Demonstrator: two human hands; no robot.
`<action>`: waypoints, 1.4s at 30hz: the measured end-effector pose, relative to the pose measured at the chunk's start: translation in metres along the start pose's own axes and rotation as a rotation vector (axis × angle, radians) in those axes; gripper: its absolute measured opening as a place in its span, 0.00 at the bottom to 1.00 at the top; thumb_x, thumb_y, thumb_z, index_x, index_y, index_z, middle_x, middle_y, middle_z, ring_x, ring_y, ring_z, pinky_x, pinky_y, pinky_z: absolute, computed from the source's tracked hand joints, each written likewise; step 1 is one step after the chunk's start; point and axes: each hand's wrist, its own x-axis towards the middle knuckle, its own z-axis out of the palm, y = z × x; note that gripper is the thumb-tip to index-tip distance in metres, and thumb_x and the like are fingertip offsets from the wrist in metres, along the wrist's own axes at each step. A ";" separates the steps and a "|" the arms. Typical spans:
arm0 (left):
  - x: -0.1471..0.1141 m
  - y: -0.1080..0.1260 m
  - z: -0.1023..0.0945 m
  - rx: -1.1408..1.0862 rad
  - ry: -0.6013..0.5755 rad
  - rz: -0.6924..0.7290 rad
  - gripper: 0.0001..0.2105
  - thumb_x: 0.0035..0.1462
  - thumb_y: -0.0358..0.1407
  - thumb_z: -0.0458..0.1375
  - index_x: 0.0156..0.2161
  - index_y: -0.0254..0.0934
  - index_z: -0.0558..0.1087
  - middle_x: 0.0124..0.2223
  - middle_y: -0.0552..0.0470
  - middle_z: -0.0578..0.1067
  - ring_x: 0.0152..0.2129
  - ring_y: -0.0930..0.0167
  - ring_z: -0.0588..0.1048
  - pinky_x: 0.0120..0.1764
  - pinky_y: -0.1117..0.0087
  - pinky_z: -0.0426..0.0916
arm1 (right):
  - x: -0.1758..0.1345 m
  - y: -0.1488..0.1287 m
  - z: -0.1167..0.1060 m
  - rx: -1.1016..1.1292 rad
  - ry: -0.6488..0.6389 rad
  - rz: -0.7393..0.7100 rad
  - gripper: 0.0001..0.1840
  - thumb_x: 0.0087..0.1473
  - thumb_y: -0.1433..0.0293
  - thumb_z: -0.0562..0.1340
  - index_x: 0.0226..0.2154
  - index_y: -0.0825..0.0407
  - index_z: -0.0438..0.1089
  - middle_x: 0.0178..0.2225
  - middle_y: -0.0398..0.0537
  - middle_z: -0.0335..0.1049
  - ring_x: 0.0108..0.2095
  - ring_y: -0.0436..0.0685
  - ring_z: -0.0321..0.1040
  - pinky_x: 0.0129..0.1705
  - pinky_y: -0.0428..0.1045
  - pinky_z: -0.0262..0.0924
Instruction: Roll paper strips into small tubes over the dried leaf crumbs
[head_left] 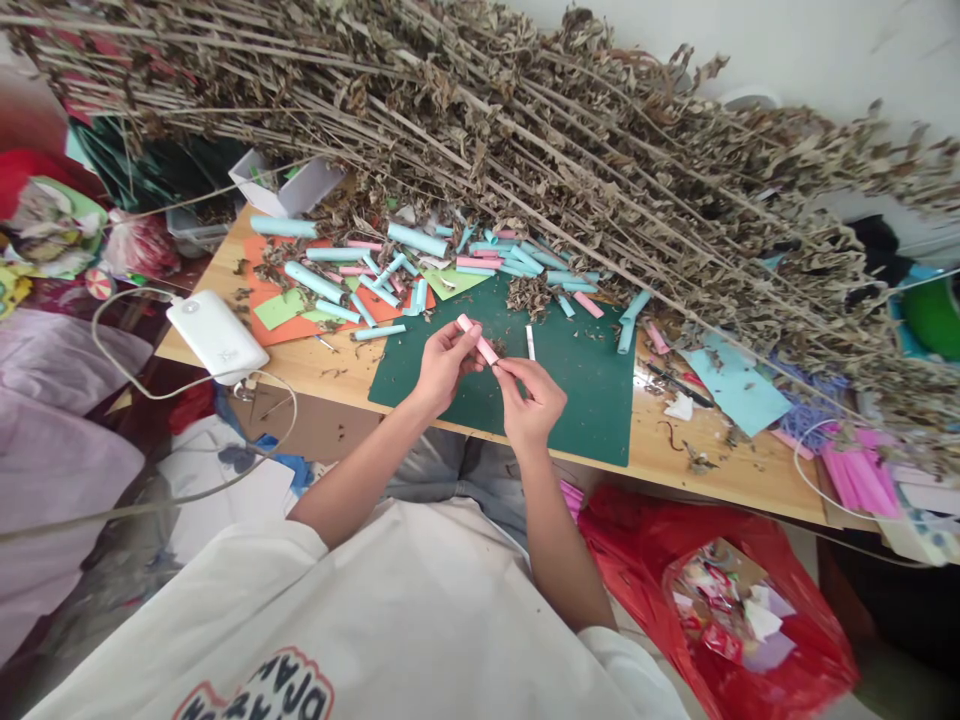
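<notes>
Between my two hands is a small pink paper roll (480,341), slanting down to the right above the green cutting mat (581,410). My left hand (444,368) pinches its upper part with the thumb on top. At the lower end, the fingertips of my right hand (531,398) close on the tip of the roll. A slim white stick (530,342) lies on the mat just beyond my right hand. Behind the hands, several blue paper rolls (416,240) and a few pink ones lie in a loose heap among crumbled dry leaves (529,296).
Long bundles of dried leafy stalks (480,110) span the back of the wooden table (330,366). A white power bank (217,335) with a cable sits at the left edge. Blue paper (739,382) lies at right. Below hangs a red bag (645,550) of scraps.
</notes>
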 end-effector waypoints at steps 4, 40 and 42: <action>-0.003 -0.004 -0.002 -0.011 -0.026 -0.037 0.19 0.47 0.44 0.70 0.38 0.33 0.71 0.28 0.53 0.77 0.18 0.80 0.71 0.21 0.80 0.66 | -0.004 0.005 -0.003 0.098 -0.036 0.144 0.04 0.54 0.67 0.66 0.33 0.49 0.78 0.33 0.47 0.78 0.33 0.54 0.76 0.38 0.50 0.73; -0.018 -0.025 0.022 0.029 0.033 -0.096 0.13 0.58 0.44 0.60 0.40 0.35 0.70 0.24 0.56 0.73 0.16 0.79 0.64 0.20 0.79 0.55 | -0.029 0.008 -0.003 0.119 -0.008 0.223 0.05 0.52 0.68 0.67 0.32 0.50 0.79 0.33 0.48 0.78 0.33 0.54 0.76 0.36 0.50 0.73; -0.018 -0.026 0.022 0.030 0.035 -0.091 0.14 0.58 0.44 0.60 0.40 0.35 0.70 0.24 0.56 0.72 0.17 0.79 0.64 0.21 0.79 0.55 | -0.032 0.007 0.000 0.139 0.041 0.254 0.04 0.52 0.68 0.67 0.31 0.51 0.78 0.32 0.48 0.78 0.33 0.54 0.75 0.36 0.50 0.73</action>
